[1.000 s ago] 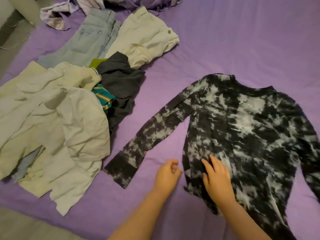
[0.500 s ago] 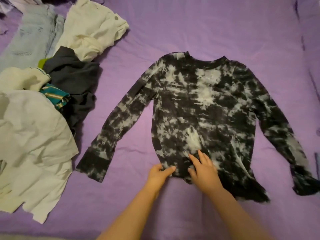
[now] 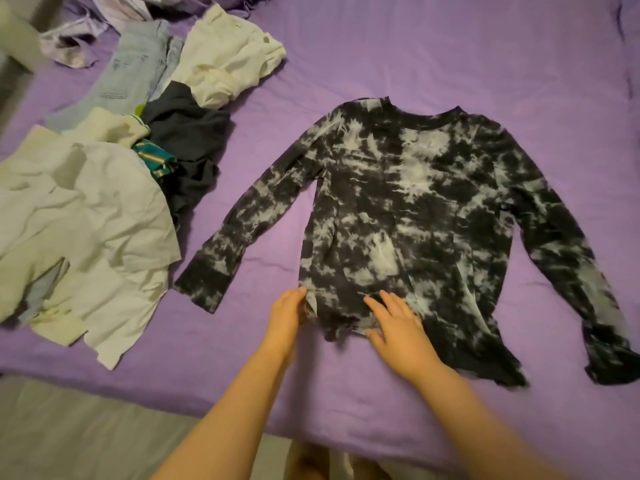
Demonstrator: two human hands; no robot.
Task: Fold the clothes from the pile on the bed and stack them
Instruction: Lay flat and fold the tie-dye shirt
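My left hand [image 3: 289, 315] pinches the tie-dye shirt [image 3: 415, 209] hem | right hand [image 3: 398, 323] flat, fingers spread on it | shirt mid-bed [image 3: 450, 64], near front edge | pile [image 3: 104, 188] left.

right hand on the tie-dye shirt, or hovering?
Touching. The head view shows the right hand lying flat on the tie-dye shirt at its hem.

It was a home bedroom: a bed [image 3: 415, 57] under a purple sheet, with a pile of clothes [image 3: 104, 202] lying on it.
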